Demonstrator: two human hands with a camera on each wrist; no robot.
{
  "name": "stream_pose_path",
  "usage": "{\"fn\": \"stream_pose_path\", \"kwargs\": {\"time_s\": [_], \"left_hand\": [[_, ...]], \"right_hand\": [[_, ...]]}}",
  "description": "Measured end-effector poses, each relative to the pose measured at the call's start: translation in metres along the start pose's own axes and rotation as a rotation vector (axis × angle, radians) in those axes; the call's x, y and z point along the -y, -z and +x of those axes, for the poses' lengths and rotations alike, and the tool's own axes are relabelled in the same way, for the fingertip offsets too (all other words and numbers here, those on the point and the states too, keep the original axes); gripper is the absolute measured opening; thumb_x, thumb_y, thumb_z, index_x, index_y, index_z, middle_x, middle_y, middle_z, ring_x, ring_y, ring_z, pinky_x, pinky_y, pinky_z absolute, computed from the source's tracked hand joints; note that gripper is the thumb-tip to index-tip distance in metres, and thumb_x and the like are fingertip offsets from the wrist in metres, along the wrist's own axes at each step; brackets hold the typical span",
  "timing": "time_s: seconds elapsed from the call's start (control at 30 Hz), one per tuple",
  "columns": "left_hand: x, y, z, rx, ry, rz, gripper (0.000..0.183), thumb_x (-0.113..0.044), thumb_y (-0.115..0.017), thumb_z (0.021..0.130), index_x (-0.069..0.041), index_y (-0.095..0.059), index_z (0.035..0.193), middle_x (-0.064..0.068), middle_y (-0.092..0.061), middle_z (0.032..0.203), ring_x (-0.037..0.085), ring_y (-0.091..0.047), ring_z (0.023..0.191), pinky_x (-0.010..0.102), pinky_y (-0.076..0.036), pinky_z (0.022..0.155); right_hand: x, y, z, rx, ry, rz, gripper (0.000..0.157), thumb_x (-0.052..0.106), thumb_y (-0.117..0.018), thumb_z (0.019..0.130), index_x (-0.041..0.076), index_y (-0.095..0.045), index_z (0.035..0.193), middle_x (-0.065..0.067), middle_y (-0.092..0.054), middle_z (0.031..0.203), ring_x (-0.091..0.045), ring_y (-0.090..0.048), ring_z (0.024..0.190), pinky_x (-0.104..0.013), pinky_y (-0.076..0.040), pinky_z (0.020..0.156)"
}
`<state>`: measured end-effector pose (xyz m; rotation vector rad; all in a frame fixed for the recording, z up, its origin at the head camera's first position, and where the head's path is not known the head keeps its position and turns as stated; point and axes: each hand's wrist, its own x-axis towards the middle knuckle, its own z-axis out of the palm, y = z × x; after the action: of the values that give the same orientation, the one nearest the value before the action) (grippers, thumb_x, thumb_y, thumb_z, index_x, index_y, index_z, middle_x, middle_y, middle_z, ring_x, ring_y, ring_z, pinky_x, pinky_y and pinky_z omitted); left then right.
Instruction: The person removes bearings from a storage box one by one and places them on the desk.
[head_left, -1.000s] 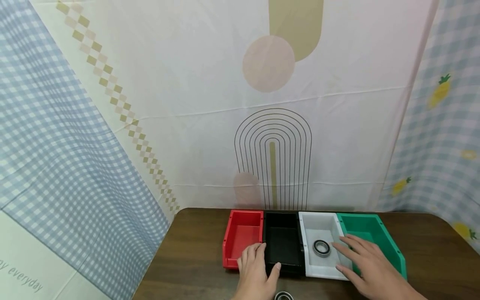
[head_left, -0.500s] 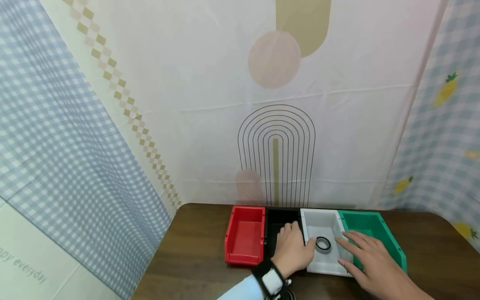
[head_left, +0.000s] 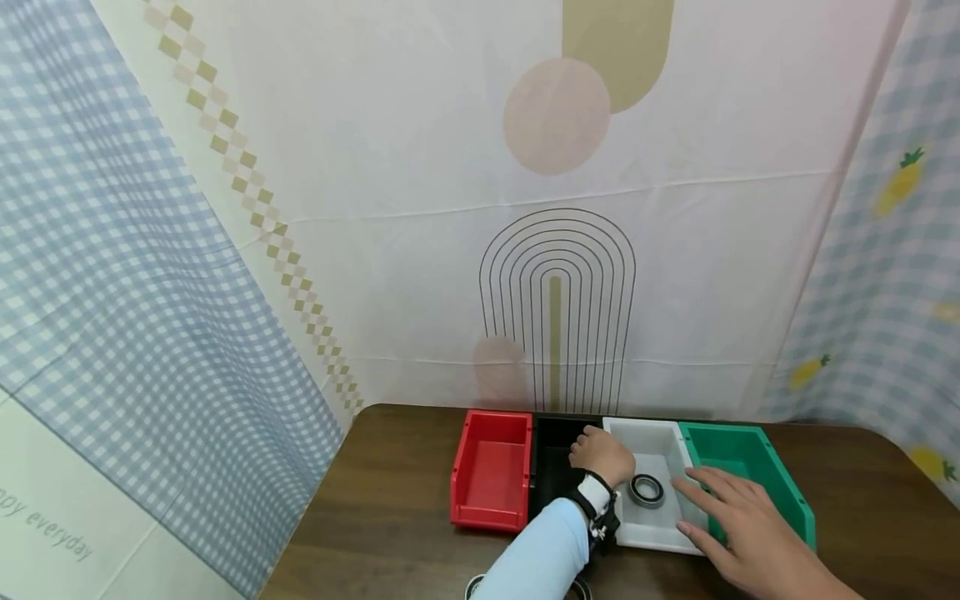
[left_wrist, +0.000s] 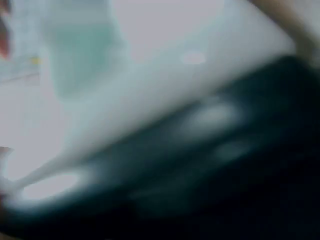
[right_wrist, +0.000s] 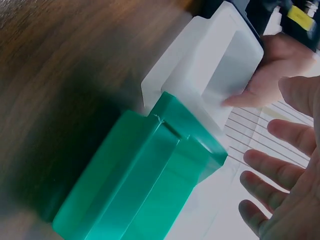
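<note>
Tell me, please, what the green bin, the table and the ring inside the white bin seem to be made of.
Green bin: probably moulded plastic, semi-gloss; its smooth walls catch soft highlights. Table: wood or wood-look laminate, low sheen; brown grain streaks show, but which is unclear. Ring: likely metal, given its silvery edge; the black face may be rubber or plastic.

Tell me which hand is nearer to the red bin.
Left. The left hand is where the black bin meets the white bin, just across from the red bin; the right hand is farther off, near the green bin.
</note>
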<state>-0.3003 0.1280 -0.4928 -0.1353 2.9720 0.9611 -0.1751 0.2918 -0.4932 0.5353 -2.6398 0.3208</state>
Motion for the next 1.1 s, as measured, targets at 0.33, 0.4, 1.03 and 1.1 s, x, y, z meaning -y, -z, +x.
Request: {"fn": "stream_pose_path", "kwargs": {"time_s": [0.33, 0.4, 1.03, 1.1], "left_hand": [[0.01, -0.013, 0.002, -0.106, -0.023, -0.043, 0.039, -0.022, -0.073, 0.095, 0.003, -0.061, 0.122, 0.02, -0.07, 0.102, 0.037, -0.069, 0.095, 0.048, -0.058, 0.08], [0.01, -0.014, 0.001, -0.105, -0.029, -0.046, 0.04, -0.023, -0.072, 0.095, 0.003, -0.061, 0.124, 0.02, -0.071, 0.105, 0.037, -0.07, 0.096, 0.048, -0.059, 0.081], [0.014, -0.022, -0.003, -0.155, -0.059, -0.154, 0.04, -0.028, -0.064, 0.105, 0.004, -0.062, 0.128, 0.021, -0.072, 0.111, 0.038, -0.071, 0.101, 0.052, -0.059, 0.084], [0.014, -0.02, -0.004, -0.152, -0.066, -0.155, 0.041, -0.028, -0.064, 0.105, 0.005, -0.062, 0.13, 0.021, -0.072, 0.112, 0.039, -0.07, 0.102, 0.052, -0.059, 0.084]], "right_hand": [[0.007, 0.003, 0.005, 0.02, -0.025, 0.014, 0.052, 0.037, -0.086, 0.089, 0.022, -0.073, 0.137, -0.008, -0.07, 0.139, -0.036, -0.066, 0.127, -0.063, -0.049, 0.097], [0.006, 0.003, 0.004, 0.016, -0.023, 0.009, 0.052, 0.036, -0.087, 0.088, 0.021, -0.073, 0.136, -0.008, -0.071, 0.138, -0.036, -0.066, 0.126, -0.063, -0.049, 0.096], [0.009, -0.011, 0.008, -0.032, 0.021, 0.035, 0.047, 0.035, -0.088, 0.087, 0.023, -0.076, 0.13, -0.005, -0.072, 0.134, -0.034, -0.068, 0.122, -0.061, -0.052, 0.093], [0.011, -0.012, 0.011, -0.008, 0.012, 0.042, 0.045, 0.035, -0.087, 0.089, 0.022, -0.076, 0.131, -0.006, -0.072, 0.136, -0.035, -0.068, 0.124, -0.063, -0.052, 0.094]]}}
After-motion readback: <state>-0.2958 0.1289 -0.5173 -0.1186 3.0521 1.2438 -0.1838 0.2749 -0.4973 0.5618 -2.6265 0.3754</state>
